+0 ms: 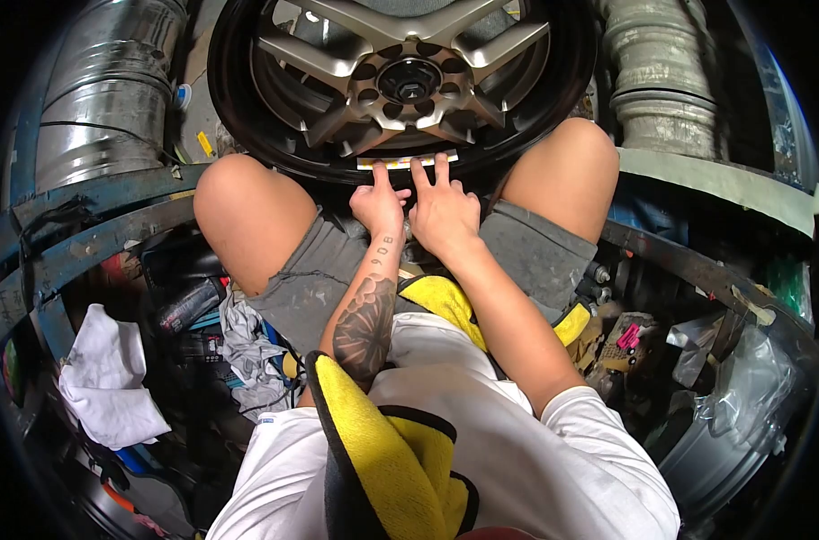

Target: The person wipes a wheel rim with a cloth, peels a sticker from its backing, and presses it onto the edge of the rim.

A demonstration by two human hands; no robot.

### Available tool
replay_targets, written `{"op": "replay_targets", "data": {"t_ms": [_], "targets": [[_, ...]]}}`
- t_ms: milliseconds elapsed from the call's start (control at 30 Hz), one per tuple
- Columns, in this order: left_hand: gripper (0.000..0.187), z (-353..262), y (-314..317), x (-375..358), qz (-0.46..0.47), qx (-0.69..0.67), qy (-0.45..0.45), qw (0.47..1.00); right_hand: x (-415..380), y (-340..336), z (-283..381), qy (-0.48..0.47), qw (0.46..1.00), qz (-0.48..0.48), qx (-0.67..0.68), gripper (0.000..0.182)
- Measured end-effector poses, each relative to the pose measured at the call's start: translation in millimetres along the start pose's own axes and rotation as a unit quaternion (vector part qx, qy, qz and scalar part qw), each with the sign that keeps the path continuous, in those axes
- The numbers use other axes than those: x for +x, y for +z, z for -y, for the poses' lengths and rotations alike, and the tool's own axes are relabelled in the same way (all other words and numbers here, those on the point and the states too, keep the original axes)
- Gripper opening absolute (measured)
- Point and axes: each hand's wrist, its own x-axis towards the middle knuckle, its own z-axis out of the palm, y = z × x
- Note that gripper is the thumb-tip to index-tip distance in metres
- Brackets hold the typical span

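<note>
A wheel rim (486, 56) with bronze-grey spokes and a black outer lip lies in front of me, between my knees. On the near edge of its lip is a white strip (399, 164) with yellow marks, perhaps a sticker. My left hand (378, 203) presses the strip's left part with a stretched index finger, its other fingers partly curled. Two outstretched fingers of my right hand (446, 209) rest on the strip's right part. Neither hand grasps anything. A yellow cloth (373, 441) with black edging hangs over my chest.
Stacked metal rims stand at the left (108, 81) and right (661, 72). Blue metal frame bars (103, 193) run beside my legs. A white cloth (112, 378), grey rags (247, 346), clear plastic (751, 387) and another rim (724, 468) lie lower down among clutter.
</note>
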Motion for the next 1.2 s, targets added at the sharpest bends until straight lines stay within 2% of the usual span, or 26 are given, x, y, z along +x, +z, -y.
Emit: {"op": "replay_targets", "data": {"t_ms": [667,1200], "targets": [[0.051,5.0,-1.1,-1.1,-0.009,0.037,0.005,0.999,-1.4,1.7,3.0,0.008,1.0,-0.021,0.006,0.069],[0.054,1.1,-0.4,-3.2,-0.011,0.052,0.01,0.999,-2.3,0.0,3.5,0.0,1.0,-0.027,0.005,0.072]]}}
